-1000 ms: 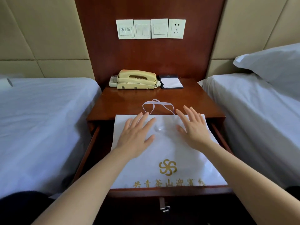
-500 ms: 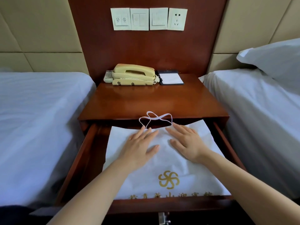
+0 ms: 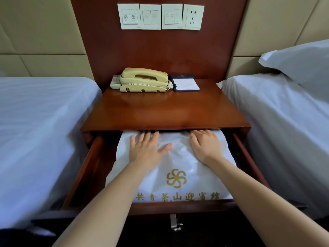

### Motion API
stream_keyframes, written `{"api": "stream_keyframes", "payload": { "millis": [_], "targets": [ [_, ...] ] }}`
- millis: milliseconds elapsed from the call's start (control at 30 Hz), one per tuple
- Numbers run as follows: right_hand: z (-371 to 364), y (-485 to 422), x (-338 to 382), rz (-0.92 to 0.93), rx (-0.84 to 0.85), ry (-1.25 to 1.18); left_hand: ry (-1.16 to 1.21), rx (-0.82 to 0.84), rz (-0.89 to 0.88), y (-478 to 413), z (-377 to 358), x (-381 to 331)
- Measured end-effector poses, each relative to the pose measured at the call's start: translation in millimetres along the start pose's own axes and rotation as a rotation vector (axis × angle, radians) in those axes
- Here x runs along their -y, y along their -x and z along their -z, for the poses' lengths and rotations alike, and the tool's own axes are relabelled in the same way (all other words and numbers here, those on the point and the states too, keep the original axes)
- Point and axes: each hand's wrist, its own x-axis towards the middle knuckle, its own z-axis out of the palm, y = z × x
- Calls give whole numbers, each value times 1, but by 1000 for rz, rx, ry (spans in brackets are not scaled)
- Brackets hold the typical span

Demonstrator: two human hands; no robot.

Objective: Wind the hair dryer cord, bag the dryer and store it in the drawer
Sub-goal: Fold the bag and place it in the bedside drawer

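Observation:
A white bag [image 3: 179, 168] with a gold pinwheel logo and gold characters lies flat in the pulled-out wooden drawer [image 3: 89, 172] of the nightstand. The hair dryer and its cord are hidden inside the bag. My left hand [image 3: 147, 148] presses palm down on the bag's left part, fingers spread. My right hand [image 3: 204, 147] lies flat on its right part. The fingertips of both hands reach under the nightstand top [image 3: 165, 111]. The bag's far edge and drawstring are out of sight under that top.
A cream telephone [image 3: 144, 80] and a notepad in a dark holder [image 3: 186, 83] stand at the back of the nightstand top. White-sheeted beds flank it, left [image 3: 41, 131] and right [image 3: 277, 125]. A metal drawer handle [image 3: 173, 222] hangs below the drawer front. Switches and a socket [image 3: 160, 16] are on the wall.
Both hands have slid the bag forward into the drawer. Its white drawstring loop, which lay over the nightstand edge, is now hidden under the top. The hands have moved apart.

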Motion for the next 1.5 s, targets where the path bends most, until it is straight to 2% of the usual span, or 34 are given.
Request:
{"api": "stream_keyframes", "payload": {
  "millis": [67,233,333,500,633,700,833,933,1133,1333,1500],
  "targets": [
    [3,-1,-2,-36,-35,112,6,-9,50,2,4,-3],
    [19,19,-6,-131,92,340,46,160,53,25,14,8],
    [28,50,-5,-127,251,253,130,206,-41,57,20,15],
    [49,98,20,49,389,73,421,185,-279,115,31,14],
    [51,117,28,103,506,-1,208,227,-381,140,41,7],
    [50,120,27,114,515,-23,90,261,-400,145,40,8],
    [43,108,27,143,503,62,6,324,-427,138,31,9],
    [32,87,27,137,493,153,10,257,-447,123,27,9],
    [22,43,27,102,436,233,37,172,-370,81,27,13],
    [21,21,39,135,174,307,-20,-6,-415,54,25,16],
    [22,10,40,159,319,287,-60,6,-373,38,26,17]
  ]
}}
